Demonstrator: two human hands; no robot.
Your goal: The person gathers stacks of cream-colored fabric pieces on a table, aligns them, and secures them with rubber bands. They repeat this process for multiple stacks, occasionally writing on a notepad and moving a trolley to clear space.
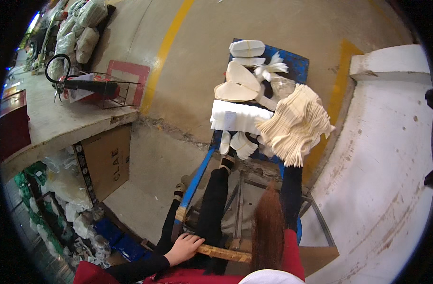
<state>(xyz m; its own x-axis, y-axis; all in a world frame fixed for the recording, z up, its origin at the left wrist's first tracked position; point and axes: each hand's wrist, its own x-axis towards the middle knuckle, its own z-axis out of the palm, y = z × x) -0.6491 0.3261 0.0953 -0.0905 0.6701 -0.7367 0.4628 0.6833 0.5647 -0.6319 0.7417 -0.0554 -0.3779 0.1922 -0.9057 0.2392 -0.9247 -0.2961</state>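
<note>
My left hand is closed over the tape-wrapped handle bar of a blue platform cart. My right arm, in a black undersleeve, reaches forward along the cart's right side. Its hand is hidden at the large fanned stack of cream fabric pieces, so its grip does not show. Beside that stack lies a row of white folded pieces with a paper slip on it. Behind it are rounded cream pieces and white oval pieces. A small white fanned bundle sits at the platform's near edge.
A white wall runs close along the right. Left stands a raised concrete ledge with a wire rack holding a black-handled item, and a cardboard box below. Plastic-wrapped bundles lie far left. Yellow lines mark the floor.
</note>
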